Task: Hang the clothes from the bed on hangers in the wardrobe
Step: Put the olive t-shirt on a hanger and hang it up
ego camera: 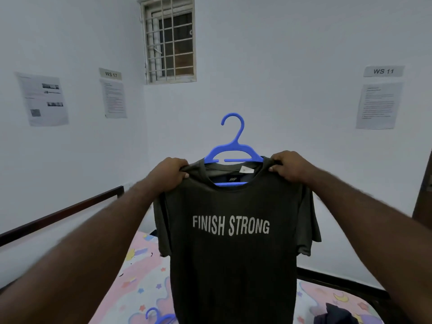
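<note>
A dark olive T-shirt [233, 258] printed "FINISH STRONG" hangs in front of me on a blue plastic hanger [232, 148], whose hook sticks up through the neck opening. My left hand [171, 174] pinches the shirt's left shoulder and my right hand [288, 166] pinches its right shoulder, both held up at chest height above the bed [131, 284]. The shirt hangs straight down and hides the middle of the bed.
A second blue hanger [155, 316] lies on the pink patterned sheet at the bottom. A dark garment [334, 315] lies on the bed at lower right. Dark bed rails [60, 212] run along the white walls. A brown wooden edge [424, 185] shows at far right.
</note>
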`<control>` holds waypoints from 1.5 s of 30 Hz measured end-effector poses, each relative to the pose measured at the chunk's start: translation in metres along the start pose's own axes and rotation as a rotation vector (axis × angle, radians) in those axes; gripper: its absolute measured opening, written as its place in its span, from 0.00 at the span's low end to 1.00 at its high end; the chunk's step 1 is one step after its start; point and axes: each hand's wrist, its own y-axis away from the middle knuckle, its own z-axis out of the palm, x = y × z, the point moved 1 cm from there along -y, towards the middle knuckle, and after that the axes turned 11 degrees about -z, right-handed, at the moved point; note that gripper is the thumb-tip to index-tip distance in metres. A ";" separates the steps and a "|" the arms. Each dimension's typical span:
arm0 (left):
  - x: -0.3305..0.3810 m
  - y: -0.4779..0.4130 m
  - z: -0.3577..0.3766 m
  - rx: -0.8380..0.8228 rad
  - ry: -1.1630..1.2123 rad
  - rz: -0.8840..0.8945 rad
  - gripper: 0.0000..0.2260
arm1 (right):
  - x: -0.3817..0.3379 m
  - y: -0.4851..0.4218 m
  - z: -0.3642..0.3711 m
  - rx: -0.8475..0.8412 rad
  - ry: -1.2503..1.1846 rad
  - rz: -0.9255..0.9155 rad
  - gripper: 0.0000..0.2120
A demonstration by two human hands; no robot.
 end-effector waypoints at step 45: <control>0.036 0.011 0.011 0.161 0.081 0.016 0.05 | 0.011 0.034 -0.001 0.127 0.057 -0.015 0.04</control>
